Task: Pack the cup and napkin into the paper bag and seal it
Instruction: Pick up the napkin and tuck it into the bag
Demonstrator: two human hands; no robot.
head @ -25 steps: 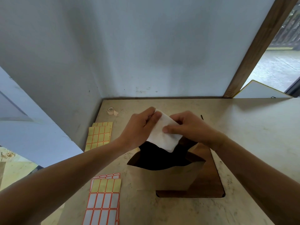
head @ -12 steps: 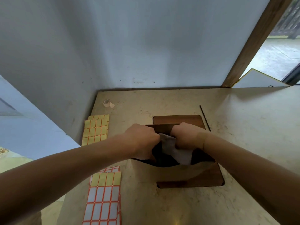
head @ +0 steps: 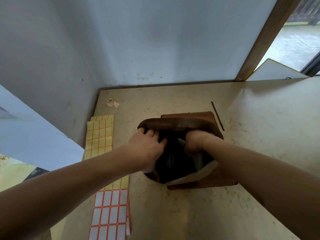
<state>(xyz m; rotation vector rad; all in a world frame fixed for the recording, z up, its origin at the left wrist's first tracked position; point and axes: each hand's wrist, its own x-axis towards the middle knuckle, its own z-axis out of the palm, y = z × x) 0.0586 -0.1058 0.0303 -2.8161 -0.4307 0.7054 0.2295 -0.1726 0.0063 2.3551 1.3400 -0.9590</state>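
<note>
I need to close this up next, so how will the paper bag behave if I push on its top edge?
The bag will probably flex, not resist: its rim already bows where the left hand spreads it. It looks light and thin, so it may crumple. It might tip, standing tall with its mouth open.

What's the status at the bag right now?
Left hand holding bag rim open. Right hand inside, pushing napkin down. Nothing blocking.
</note>
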